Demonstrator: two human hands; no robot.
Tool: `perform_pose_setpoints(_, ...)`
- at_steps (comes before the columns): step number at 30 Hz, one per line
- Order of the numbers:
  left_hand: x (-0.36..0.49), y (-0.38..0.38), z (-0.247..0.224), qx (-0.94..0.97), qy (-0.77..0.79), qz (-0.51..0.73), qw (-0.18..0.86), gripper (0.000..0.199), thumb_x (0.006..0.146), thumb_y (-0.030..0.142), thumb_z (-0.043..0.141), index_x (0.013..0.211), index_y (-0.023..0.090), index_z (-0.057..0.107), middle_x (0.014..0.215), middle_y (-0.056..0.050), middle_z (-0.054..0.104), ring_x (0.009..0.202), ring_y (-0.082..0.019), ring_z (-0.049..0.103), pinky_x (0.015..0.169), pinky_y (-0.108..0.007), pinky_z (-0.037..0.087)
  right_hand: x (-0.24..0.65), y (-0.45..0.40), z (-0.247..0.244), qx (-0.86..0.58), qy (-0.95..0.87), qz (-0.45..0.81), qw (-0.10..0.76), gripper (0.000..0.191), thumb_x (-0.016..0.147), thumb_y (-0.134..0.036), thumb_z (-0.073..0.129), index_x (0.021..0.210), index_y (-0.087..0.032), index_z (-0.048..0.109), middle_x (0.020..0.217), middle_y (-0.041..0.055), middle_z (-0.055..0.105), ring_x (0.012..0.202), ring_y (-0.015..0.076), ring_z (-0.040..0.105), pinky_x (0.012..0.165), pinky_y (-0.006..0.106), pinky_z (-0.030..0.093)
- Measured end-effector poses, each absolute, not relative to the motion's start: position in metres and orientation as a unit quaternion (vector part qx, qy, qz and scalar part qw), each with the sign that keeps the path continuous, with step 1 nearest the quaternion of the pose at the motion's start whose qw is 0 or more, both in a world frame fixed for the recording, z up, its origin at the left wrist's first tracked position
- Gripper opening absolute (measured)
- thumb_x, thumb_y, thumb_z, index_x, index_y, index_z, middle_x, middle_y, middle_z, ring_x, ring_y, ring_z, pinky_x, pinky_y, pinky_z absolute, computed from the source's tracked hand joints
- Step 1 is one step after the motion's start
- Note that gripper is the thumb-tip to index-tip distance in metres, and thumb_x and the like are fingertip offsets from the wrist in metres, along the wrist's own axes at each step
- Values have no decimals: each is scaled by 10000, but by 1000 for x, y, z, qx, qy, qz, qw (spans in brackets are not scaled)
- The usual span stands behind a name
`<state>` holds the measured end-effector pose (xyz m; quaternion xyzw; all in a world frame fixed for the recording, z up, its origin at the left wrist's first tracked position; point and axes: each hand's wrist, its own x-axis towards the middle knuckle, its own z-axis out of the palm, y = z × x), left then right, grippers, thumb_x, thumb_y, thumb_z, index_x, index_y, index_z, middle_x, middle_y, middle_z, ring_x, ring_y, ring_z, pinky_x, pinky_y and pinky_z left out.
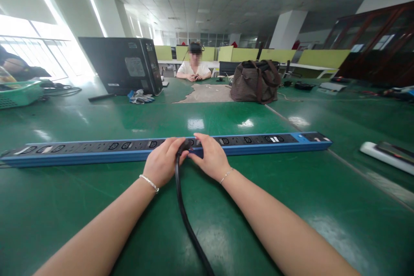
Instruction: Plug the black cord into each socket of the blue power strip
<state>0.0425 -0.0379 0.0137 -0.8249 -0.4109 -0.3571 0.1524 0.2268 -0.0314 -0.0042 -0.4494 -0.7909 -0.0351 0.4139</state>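
A long blue power strip (pixel 100 156) with a black socket face lies crosswise on the green tabletop in front of me. My left hand (pixel 162 160) is closed around the plug (pixel 184 146) of a thick black power cord (pixel 185 213), at the middle of the strip. How deep the plug sits in a socket is hidden by my fingers. From there the cord curves down towards me and leaves the bottom of the view. Just right of the plug, my right hand (pixel 212 157) grips the strip, fingers over its far edge and thumb at its near side.
Beyond the strip stand a black computer tower (pixel 118 67), gloves (pixel 141 96) and a brown bag (pixel 255 81). A green basket (pixel 21 93) sits far left, a white elongated object (pixel 386 157) at right. Across the table sits another person (pixel 194 69).
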Motion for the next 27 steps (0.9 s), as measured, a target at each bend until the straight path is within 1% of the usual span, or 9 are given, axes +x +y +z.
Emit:
perform_pose_setpoints(3,27,-24,11,-797,-452,-383,115,355,909,367,376,1201,187,465,1094,-104,592,973,-198,593,846,-330,495,243,-22,-7,-511,-744,-47,428,432,822,-288,523,1231,-157,475,1110,113,616,1025,235,553,920,400,436)
perform_pose_setpoints(6,12,-12,6,-775,-485,-396,83,360,905,383,370,1178,169,467,1076,-109,580,1003,-212,570,907,-374,469,253,-17,-8,-543,-718,-53,432,396,814,-241,487,1200,-152,504,1058,106,638,982,234,568,885,393,445)
perform_pose_setpoints(11,6,-4,2,-796,-481,-364,48,337,905,374,365,1179,204,463,1135,-95,564,1046,-206,558,953,-388,446,251,-18,-8,-557,-725,-56,402,396,805,-227,470,1194,-162,515,1052,94,649,969,224,576,862,379,442)
perform_pose_setpoints(17,11,-7,5,-810,-462,-358,53,341,907,368,368,1203,227,462,1185,-84,570,1086,-200,553,985,-389,433,249,-19,-7,-559,-727,-57,394,380,802,-198,454,1173,-169,533,1060,86,655,972,223,583,855,369,435)
perform_pose_setpoints(21,15,-7,5,-815,-458,-350,64,349,911,369,363,1203,214,473,1199,-88,571,1099,-194,552,984,-370,439,249,-19,-7,-562,-729,-63,385,367,804,-199,457,1157,-158,549,1073,86,656,975,231,580,854,372,431)
perform_pose_setpoints(27,20,-8,11,-840,-440,-304,91,358,922,371,340,1190,188,490,1193,-98,582,1102,-198,554,988,-364,442,248,-19,-8,-569,-728,-68,377,336,802,-200,463,1115,-170,581,1073,81,658,975,229,575,848,373,427)
